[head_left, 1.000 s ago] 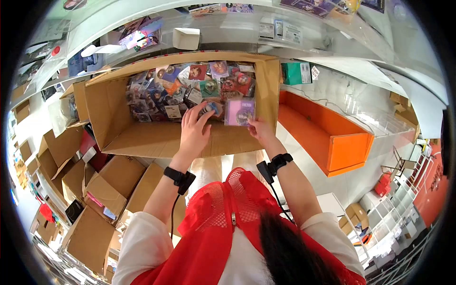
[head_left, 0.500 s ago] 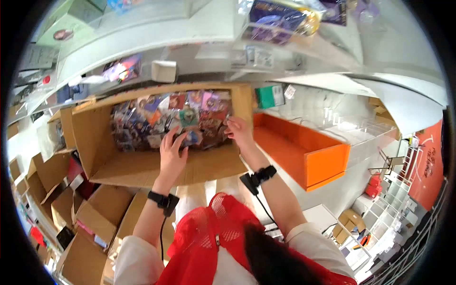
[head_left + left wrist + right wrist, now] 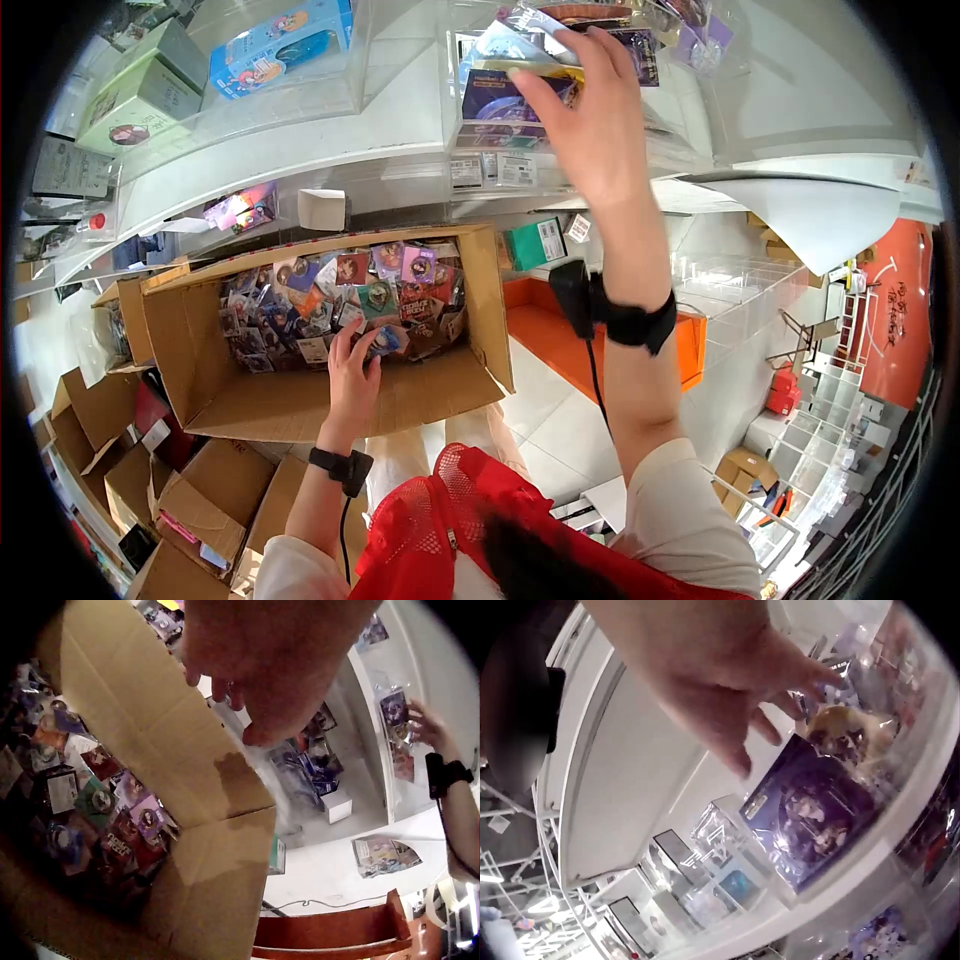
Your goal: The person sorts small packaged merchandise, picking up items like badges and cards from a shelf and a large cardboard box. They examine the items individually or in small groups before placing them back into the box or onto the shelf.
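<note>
My left hand [image 3: 352, 385] is low inside a large cardboard box [image 3: 295, 412], over a heap of small plastic-wrapped badge packets [image 3: 300, 300]. Its loosely bent fingers are beside a blue round-badge packet [image 3: 385, 341]. Up at the shelf, my right hand [image 3: 600, 130] reaches into a clear bin with thumb and fingers spread apart. Just beyond the fingertips in the right wrist view are a dark purple illustrated package [image 3: 810, 814] and a gold-toned packet [image 3: 847, 735] in shiny film. The left wrist view shows the left hand [image 3: 277, 660] from behind, its fingers partly hidden.
An orange open bin [image 3: 555, 340] stands right of the cardboard box, with a green box [image 3: 535, 245] behind it. A blue toy box [image 3: 280, 45] sits on the white shelf [image 3: 400, 130]. Several opened cartons [image 3: 215, 495] crowd the lower left.
My right hand has let go of the pink-purple badge packet, left it on the heap and risen to the shelf bin. The left hand stays over the heap; the head view has shifted.
</note>
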